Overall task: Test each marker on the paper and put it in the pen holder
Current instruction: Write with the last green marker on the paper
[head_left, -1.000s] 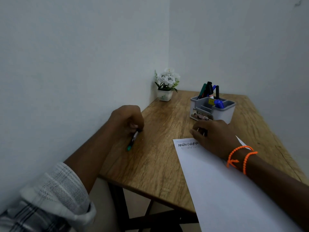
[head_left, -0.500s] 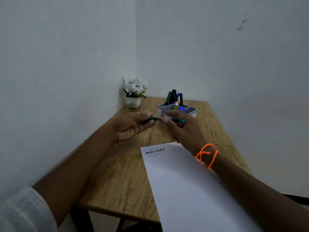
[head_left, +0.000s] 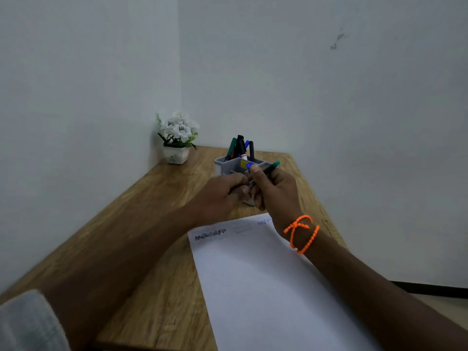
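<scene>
Left hand (head_left: 222, 196) and right hand (head_left: 274, 191) meet above the table (head_left: 141, 249) – both grip one green marker (head_left: 266, 169), long axis running 8 to 2 o'clock, green end up-right. Left fingers pinch the lower end, likely uncapping. Paper (head_left: 266, 287) at 6 o'clock of the hands; pen holder (head_left: 234, 164) at 12, several markers upright in it – one compartment

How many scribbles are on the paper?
3 on the paper, all along its far edge: a dark one at left, a faint one in the middle, a blue one by the wrist, which may hide more.
</scene>
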